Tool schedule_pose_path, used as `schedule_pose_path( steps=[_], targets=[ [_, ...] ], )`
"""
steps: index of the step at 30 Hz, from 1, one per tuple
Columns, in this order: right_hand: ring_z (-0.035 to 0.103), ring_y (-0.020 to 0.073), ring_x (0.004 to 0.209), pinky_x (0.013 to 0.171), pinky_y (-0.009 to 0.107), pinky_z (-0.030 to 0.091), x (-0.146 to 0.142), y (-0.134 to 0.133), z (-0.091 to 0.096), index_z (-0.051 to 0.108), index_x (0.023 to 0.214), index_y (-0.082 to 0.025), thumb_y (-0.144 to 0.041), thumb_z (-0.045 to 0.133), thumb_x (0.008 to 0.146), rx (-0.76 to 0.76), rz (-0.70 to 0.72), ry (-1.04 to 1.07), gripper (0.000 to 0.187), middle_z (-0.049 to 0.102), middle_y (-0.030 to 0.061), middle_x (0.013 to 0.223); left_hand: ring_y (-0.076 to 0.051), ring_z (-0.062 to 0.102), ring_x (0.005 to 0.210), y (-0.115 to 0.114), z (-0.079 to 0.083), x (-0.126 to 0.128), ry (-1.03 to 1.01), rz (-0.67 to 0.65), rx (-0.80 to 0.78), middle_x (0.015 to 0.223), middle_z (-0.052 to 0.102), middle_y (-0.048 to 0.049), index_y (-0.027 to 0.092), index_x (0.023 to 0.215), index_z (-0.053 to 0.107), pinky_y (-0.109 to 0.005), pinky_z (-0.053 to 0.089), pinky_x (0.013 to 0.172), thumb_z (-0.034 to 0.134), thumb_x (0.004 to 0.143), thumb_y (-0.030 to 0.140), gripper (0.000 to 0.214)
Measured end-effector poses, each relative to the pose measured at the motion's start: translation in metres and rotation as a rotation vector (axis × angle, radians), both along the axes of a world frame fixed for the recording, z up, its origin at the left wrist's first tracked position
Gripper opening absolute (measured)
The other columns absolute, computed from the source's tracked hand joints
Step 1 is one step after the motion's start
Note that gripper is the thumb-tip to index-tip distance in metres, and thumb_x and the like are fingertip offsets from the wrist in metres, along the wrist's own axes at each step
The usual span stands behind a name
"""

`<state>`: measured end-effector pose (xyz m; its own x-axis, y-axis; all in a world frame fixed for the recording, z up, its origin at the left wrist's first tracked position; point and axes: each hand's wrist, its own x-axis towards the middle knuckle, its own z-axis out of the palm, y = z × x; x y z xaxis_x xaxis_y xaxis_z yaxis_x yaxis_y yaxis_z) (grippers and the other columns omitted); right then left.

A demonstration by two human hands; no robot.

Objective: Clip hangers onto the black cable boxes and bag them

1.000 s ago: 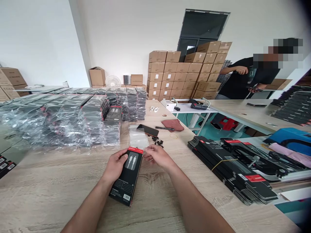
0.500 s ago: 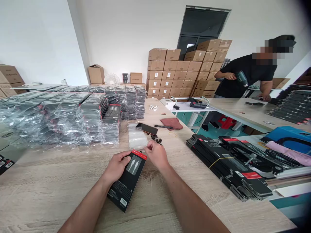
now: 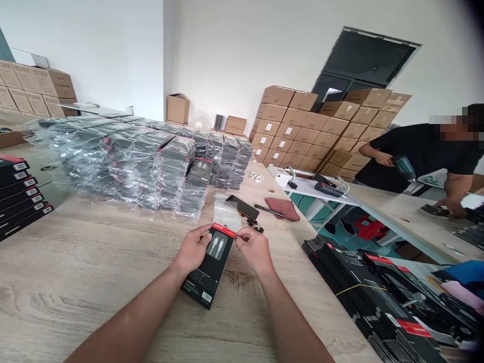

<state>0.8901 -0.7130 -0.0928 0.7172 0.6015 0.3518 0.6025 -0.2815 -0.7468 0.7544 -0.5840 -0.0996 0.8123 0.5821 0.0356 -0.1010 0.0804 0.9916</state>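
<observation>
Steadying box (image 3: 212,267), left hand (image 3: 194,250) gripping its edge; right hand (image 3: 255,248) pinched beside top corner, hold unclear. Likely corner work; next probably needs fingertip precision.

Wearer's hands: 2 (left hand (image 3: 195,248), right hand (image 3: 254,248)). Cable box (image 3: 207,275) held: 1; white connectors (image 3: 220,248) on it: 2. Phone (image 3: 244,207): 1. Cloth (image 3: 283,208): 1. White fan (image 3: 200,121): 1. Co-worker (image 3: 423,157): 1. Wrapped boxes (image 3: 132,161), cartons (image 3: 297,133): overlapping, can't count.

The held box (image 3: 210,267) is black (its top band (image 3: 224,230) red).
</observation>
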Motion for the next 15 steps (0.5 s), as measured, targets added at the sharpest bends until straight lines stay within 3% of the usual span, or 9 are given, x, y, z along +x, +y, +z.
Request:
schedule_pose_path(
  steps=[4,9,12,15],
  targets=[
    [0.056,0.0142,0.052,0.053,0.025,0.043,-0.007,0.002,0.003,0.061,0.067,-0.021,-0.023,0.051,0.073,-0.024,-0.038,-0.125,0.012,0.064,-0.0008,0.06,-0.022,0.064,0.087,0.0,0.0,0.0,-0.002,0.075,0.069,0.098,0.071,-0.0069,0.02,0.118,0.063,-0.034,0.048,0.085,0.058,0.08,0.028,0.039],
    [0.056,0.0144,0.054,0.058,0.026,0.044,-0.011,0.003,0.008,0.06,0.071,-0.022,-0.029,0.051,0.081,0.02,-0.063,-0.328,0.015,0.064,0.0005,0.063,-0.021,0.06,0.103,-0.002,0.001,0.002,-0.073,0.151,0.042,0.114,0.066,-0.0071,0.021,0.113,0.065,-0.033,0.042,0.097,0.062,0.078,0.024,0.036],
    [0.059,0.0158,0.062,0.064,0.027,0.046,-0.011,0.003,0.011,0.061,0.074,-0.022,-0.029,0.05,0.084,0.084,-0.051,-0.384,0.017,0.065,0.0026,0.071,-0.022,0.06,0.103,-0.004,0.002,0.003,-0.106,0.168,-0.002,0.11,0.067,-0.0067,0.022,0.111,0.066,-0.033,0.044,0.094,0.063,0.078,0.026,0.033],
    [0.059,0.0164,0.068,0.066,0.028,0.048,-0.012,0.005,0.014,0.062,0.076,-0.021,-0.03,0.052,0.084,0.159,-0.015,-0.312,0.015,0.065,0.004,0.078,-0.022,0.063,0.091,-0.007,0.003,0.003,-0.085,0.164,0.018,0.1,0.069,-0.0067,0.021,0.114,0.062,-0.034,0.048,0.086,0.058,0.081,0.031,0.035]
  ],
)
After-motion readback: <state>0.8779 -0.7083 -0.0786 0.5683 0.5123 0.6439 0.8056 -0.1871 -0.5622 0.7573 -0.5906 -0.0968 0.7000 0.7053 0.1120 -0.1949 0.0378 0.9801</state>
